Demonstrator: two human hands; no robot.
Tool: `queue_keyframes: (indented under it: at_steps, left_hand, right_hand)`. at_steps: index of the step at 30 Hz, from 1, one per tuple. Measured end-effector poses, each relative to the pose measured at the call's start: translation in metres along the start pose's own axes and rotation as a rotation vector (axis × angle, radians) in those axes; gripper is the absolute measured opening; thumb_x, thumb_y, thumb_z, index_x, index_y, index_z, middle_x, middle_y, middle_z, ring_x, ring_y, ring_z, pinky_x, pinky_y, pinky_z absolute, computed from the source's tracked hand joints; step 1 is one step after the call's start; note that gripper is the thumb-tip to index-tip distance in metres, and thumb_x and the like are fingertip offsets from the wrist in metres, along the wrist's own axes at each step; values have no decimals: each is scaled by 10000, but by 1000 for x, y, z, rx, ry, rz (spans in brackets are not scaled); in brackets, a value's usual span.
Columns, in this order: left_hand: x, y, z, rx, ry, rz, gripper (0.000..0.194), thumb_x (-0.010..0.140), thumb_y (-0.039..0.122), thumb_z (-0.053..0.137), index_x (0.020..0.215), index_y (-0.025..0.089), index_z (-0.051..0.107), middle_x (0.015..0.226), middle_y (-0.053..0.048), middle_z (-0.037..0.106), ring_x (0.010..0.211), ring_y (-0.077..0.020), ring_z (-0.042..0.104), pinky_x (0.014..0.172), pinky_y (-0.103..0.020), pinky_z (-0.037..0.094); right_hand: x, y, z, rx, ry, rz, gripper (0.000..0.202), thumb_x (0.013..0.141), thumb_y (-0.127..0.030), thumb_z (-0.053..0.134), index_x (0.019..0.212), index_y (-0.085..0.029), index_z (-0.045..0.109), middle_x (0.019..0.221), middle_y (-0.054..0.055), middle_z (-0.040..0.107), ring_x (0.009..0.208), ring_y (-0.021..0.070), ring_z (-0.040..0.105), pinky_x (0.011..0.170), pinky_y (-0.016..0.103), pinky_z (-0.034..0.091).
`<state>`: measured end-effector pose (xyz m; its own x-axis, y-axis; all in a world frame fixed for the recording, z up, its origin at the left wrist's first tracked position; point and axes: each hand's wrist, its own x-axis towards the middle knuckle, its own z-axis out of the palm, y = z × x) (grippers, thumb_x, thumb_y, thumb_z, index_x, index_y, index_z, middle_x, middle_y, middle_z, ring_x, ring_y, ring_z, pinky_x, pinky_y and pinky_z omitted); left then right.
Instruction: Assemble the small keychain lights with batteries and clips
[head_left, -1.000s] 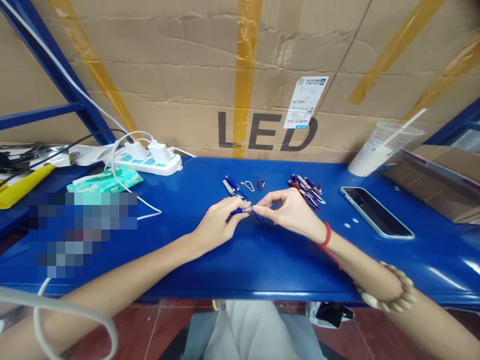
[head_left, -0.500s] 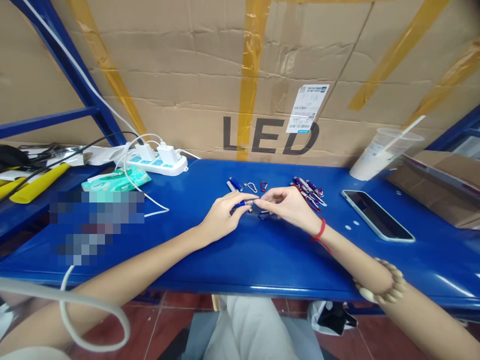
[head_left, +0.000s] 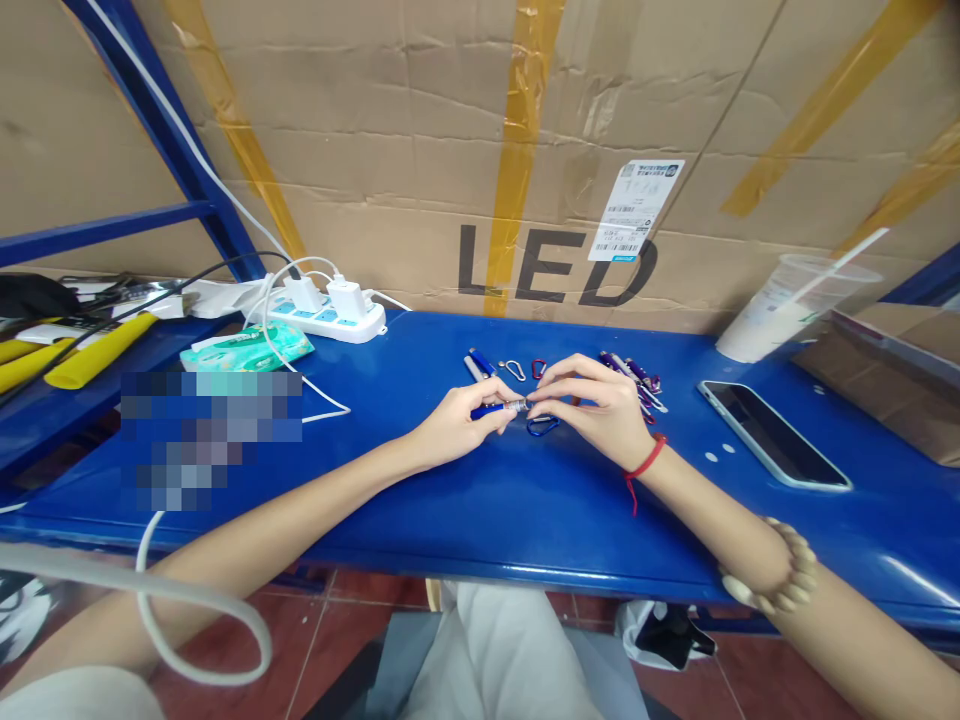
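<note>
Between the fingers and thumb of my left hand (head_left: 450, 428) lies a small blue flashlight (head_left: 489, 411), held level with its silver end to the right. My right hand (head_left: 613, 412) has its thumb and fingertips closed at that silver end; any tiny part between them is too small to make out. A blue carabiner (head_left: 541, 434) lies on the table just under the right fingers. Behind the hands are a silver carabiner (head_left: 515, 372), a red carabiner (head_left: 538, 370) and blue and silver tubes (head_left: 480, 364). Several more flashlights (head_left: 631, 376) are heaped beyond the right hand.
On the blue table (head_left: 450, 530) a phone (head_left: 772, 435) lies at right, near a plastic cup (head_left: 765, 320) with a straw. At left are a power strip (head_left: 345, 320), white cables and a green tissue pack (head_left: 251, 350). A large cardboard box (head_left: 375, 150) stands behind.
The view has shifted slightly. My right fingers have lifted and spread a little at the flashlight's silver end, while my left hand keeps its hold and more of the blue body shows.
</note>
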<state>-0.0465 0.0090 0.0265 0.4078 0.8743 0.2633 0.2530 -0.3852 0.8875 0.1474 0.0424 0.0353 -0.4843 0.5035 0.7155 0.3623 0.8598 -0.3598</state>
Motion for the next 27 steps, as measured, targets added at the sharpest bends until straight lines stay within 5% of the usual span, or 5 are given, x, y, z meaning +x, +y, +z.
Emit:
queue_keyframes:
  at_steps: [10,20,27]
  left_hand:
    - [-6,-5,5,162,34,89,42,803,172,509,770,150,521,711,8,601,658,-98,550,655,-208,421]
    - [-5,-10,1,340,75,211,59,808,175,514,752,156,513,783,-20,642,749,-128,611,697,-217,449]
    - [-1,-15,-4,424,33,220,69,811,200,513,795,158,566,857,-40,666,823,-149,618,756,-248,465]
  right_hand:
    - [-1,-2,8,123,-114,189,277,715,-456,659,619,-198,692,729,42,634,715,153,586,678,285,465]
    - [-1,-6,12,157,-186,423,161,701,-302,673,618,-165,680,672,29,634,605,124,556,605,259,441]
    - [-2,-1,15,187,-255,489,223,712,-353,646,621,-154,688,690,41,654,598,122,560,566,242,429]
